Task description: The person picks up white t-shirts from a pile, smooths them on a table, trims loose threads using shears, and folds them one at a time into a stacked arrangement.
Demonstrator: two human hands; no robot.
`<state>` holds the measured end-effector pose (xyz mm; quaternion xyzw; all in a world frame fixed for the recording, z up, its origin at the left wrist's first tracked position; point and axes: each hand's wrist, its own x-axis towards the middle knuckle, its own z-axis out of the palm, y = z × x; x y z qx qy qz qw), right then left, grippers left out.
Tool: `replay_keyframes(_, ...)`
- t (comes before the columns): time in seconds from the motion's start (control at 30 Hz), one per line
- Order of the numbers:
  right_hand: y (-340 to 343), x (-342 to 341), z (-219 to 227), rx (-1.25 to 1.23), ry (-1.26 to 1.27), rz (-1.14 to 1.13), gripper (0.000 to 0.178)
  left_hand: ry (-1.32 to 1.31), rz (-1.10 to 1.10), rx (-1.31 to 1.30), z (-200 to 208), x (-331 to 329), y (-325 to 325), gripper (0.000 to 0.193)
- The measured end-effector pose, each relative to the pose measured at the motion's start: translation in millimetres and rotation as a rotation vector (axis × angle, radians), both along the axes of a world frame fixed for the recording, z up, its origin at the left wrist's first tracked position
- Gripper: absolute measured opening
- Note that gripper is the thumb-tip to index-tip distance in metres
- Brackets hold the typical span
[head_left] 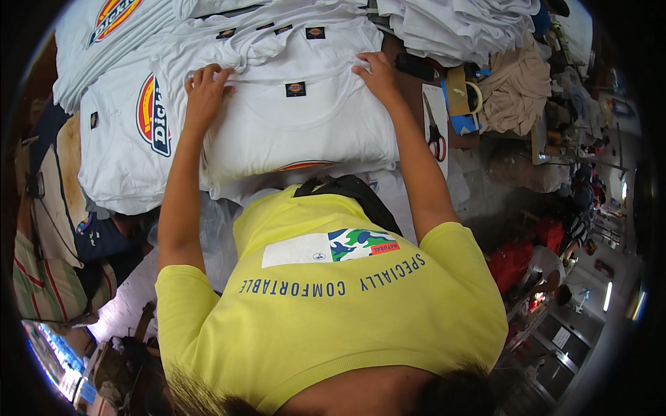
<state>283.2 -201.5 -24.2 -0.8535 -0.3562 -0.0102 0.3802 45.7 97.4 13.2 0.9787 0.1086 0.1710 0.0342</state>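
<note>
A white T-shirt (pixel 277 128) with a black neck label lies in front of me on a pile of similar shirts. At its left shoulder, my left hand (pixel 208 96) has its fingers bent and closed on the cloth. My right hand (pixel 379 76) pinches the shirt's upper edge at the right shoulder. The neckline stretches between both hands. Just beyond it, more white shirts (pixel 263 48) with dark labels are bunched and layered. To the left lies a stack of white shirts (pixel 114 149) with a red, yellow and navy print.
Scissors (pixel 436 139) with red and black handles lie right of the pile, near a tape roll (pixel 474 98) and a black object (pixel 415 66). Beige cloth (pixel 517 90) is heaped farther right. White garments (pixel 465 28) are stacked at the back right. A striped bag (pixel 52 277) is at the left.
</note>
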Motion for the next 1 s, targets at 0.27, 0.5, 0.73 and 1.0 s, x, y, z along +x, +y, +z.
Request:
replay_keyframes(0.27, 10, 5, -1, -0.065, -0.035, -0.052, 0.024, 0.37, -0.333, 0.125, 34, 19, 41, 0.027)
replay_keyframes(0.5, 16, 2, 5, -0.047, -0.141, -0.107, 0.021, 0.551, -0.462, 0.045, 41, 28, 43, 0.014)
replay_keyframes(0.73, 17, 5, -2, -0.024, -0.127, -0.114, 0.02, 0.586, -0.445, 0.057, 45, 39, 47, 0.02)
replay_keyframes(1.0, 16, 5, 2, -0.004, -0.069, -0.134, 0.021, 0.714, -0.38, -0.522, 73, 51, 59, 0.027)
